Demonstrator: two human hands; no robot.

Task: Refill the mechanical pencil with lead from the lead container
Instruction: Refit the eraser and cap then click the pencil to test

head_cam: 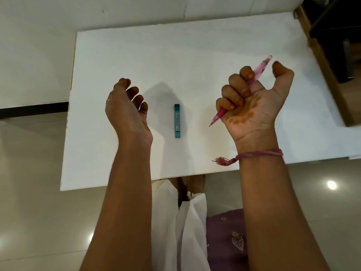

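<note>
Pencil [242,89]: light, stiff, fisted in right hand [254,106]; left hand [127,108] loosely open, empty; lead container [177,121], tabletop [136,55] centre, small, slick—pinch by long sides.

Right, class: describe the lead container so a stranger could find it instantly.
Start at the white rectangular table. Between the empty left hand and the right hand lies a slim teal plastic lead container. It alone rests flat on the tabletop.
</note>
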